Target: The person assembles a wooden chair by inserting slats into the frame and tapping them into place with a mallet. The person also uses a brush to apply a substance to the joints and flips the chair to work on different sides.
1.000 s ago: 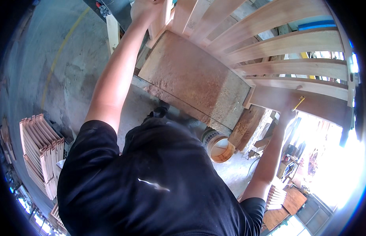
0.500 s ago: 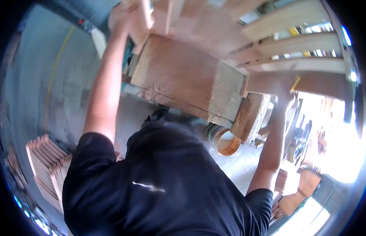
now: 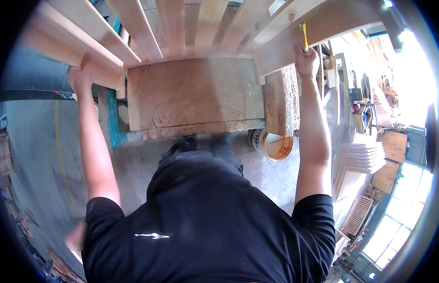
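A large slatted wooden frame of pale wood spans the upper part of the view, its near end above a worn wooden workbench top. At the left, my left hand is closed around the lower edge of the frame's side rail, the thumb on its face. On the right side, my right hand is closed at the edge of the opposite rail. A thin yellow-handled brush, much like a toothbrush, sticks up from that hand against the rail. The fingers behind both rails are hidden.
A thick wooden block stands at the bench's right side. Below it sits an open bucket with brown stains. Stacked pale wooden parts lie farther right. A teal bench leg shows at the left.
The frame has swung from a tilted position to nearly square with the bench. My left hand has moved left and down, my right hand left and up, both still on the frame.
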